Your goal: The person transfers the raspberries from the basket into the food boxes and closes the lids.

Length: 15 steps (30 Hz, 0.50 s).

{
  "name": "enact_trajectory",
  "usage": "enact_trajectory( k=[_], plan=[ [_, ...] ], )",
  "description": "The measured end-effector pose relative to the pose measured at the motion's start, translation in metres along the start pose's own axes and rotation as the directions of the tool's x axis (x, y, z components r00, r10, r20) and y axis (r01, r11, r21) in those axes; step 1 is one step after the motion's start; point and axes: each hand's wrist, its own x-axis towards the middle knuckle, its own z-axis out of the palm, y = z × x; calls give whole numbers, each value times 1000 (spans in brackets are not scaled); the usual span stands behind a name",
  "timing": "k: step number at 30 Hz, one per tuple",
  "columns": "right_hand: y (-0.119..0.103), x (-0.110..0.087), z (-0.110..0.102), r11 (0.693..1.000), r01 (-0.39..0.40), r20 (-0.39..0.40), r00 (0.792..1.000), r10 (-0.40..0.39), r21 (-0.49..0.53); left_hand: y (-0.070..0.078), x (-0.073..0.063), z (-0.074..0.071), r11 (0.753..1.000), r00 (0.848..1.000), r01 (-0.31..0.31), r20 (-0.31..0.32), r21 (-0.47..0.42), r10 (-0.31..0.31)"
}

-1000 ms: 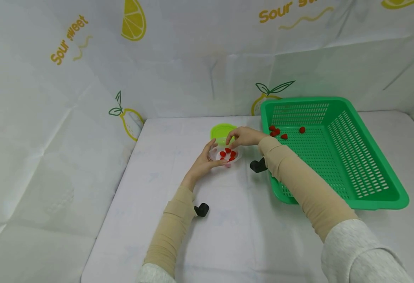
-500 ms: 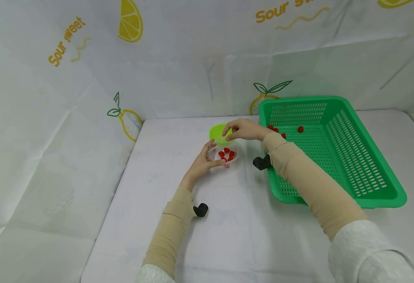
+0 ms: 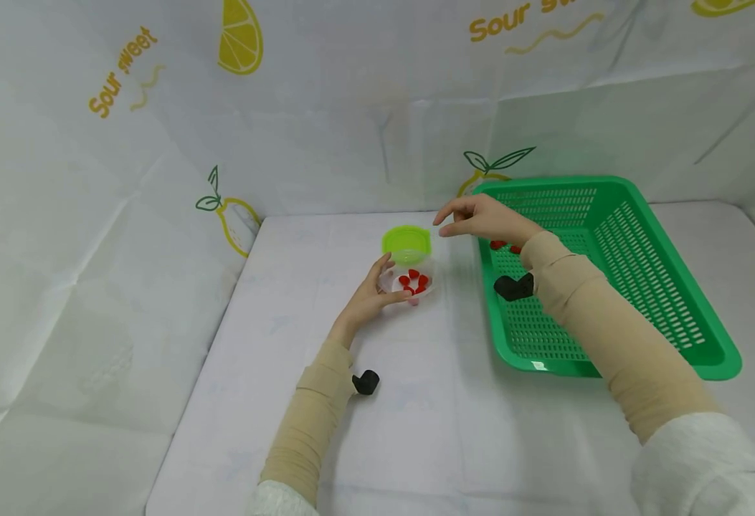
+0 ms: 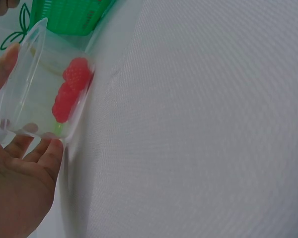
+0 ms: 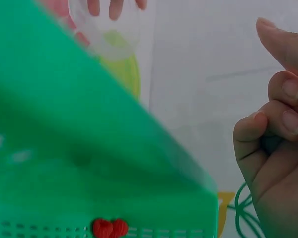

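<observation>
Two hands are spanning the surface (image 3: 409, 444): the left hand (image 3: 369, 295) is gripping a clear plastic container (image 4: 27, 91) of red raspberries (image 4: 77, 74), with a lime-green lid (image 3: 406, 238) lying just behind. Rightward, the right hand (image 3: 485, 218), fingers loosely bent, is holding nothing and hovering nearer a green basket (image 3: 545, 340), whose left wall is separating its loose raspberries (image 3: 497, 244) from the container.

White-covered table (image 3: 416, 437), pale backdrop sheet (image 3: 332, 136), printed lemon (image 3: 238, 226), lemon slice (image 3: 240, 39), "Sour sweet" lettering (image 3: 122, 68)
</observation>
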Motion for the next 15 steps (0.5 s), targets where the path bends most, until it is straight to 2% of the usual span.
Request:
enact_trajectory(
  k=[5,15],
  plan=[
    [14,-15,-14,997,-45,-52,997,49,69,-1,2,-1,1000,1000,-4,6,16,4],
    [59,-36,-31,980,-69,-143,985,96,188,0,0,0,1000,1000,-1,4,28,1]
  ],
)
